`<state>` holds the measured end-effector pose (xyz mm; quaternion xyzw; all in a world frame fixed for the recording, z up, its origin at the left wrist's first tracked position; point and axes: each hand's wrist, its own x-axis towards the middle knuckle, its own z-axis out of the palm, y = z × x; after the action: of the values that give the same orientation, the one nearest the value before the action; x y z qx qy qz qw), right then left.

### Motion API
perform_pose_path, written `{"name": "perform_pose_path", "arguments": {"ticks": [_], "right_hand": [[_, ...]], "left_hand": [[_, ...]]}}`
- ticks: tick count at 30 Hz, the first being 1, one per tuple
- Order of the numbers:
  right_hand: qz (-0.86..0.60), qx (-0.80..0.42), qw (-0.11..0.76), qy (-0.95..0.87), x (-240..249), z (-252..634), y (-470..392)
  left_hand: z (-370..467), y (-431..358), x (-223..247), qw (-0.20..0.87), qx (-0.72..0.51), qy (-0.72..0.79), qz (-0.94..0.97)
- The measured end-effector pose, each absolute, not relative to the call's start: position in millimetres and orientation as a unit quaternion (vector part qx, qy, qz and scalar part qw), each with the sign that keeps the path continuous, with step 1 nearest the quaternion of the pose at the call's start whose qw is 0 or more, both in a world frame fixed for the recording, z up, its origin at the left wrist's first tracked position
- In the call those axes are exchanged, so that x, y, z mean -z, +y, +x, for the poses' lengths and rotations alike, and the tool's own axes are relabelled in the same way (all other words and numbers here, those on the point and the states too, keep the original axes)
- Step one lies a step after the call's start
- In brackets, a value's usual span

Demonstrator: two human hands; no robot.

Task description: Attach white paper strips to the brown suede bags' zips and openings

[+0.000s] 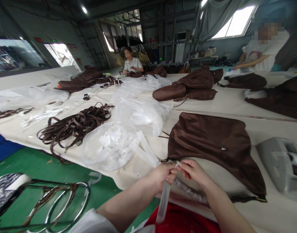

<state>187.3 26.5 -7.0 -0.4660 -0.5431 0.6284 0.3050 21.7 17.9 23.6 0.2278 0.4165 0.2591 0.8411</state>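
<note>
Brown fabric bag point(211, 142) lies flat on the cream-covered table point(236, 106), its near corner just beyond my hands. My left hand point(161, 174) and right hand point(193, 170) meet at the table's near edge, both grips pinched together on a narrow clear plastic strip point(163, 200) that hangs down from my left fingers point(171, 173). Clear plastic bags point(109, 145) holding white slips sit to the left, beside a heap of brown straps point(75, 124). Grey tool point(281, 165) rests at right. Two other people work at the far side.
</note>
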Motion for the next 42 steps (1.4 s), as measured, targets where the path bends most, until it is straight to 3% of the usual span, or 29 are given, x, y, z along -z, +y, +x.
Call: {"name": "perform_pose_path", "arguments": {"ticks": [6,9,12,16,19,21,25,31,37,42], "right_hand": [[-0.485,-0.606,0.295,-0.558,12,185,31],[-0.480,-0.609,0.302,-0.555,7,182,30],[-0.439,-0.648,0.342,-0.519,0,185,28],[-0.455,-0.678,0.405,-0.412,0,193,28],[-0.468,-0.663,0.423,-0.403,8,194,29],[-0.486,-0.636,0.427,-0.421,14,192,30],[-0.580,-0.517,0.373,-0.507,12,195,30],[-0.620,-0.028,0.315,-0.718,-1,235,39],[-0.596,0.047,0.231,-0.767,32,254,62],[-0.570,0.018,0.271,-0.776,15,257,86]], "left_hand": [[17,19,-24,0.940,-0.194,0.275,0.048],[22,17,-21,0.948,-0.194,0.243,0.062],[33,9,-18,0.920,-0.192,0.305,0.155],[37,0,-32,0.769,-0.170,0.416,0.455],[23,13,-51,0.526,-0.217,0.443,0.693],[8,34,-57,0.368,-0.274,0.502,0.733],[-29,84,-41,0.243,-0.304,0.628,0.674],[-55,104,10,0.223,-0.271,0.698,0.624],[-54,100,19,0.234,-0.275,0.683,0.635],[-58,101,19,0.236,-0.282,0.684,0.629]]}}
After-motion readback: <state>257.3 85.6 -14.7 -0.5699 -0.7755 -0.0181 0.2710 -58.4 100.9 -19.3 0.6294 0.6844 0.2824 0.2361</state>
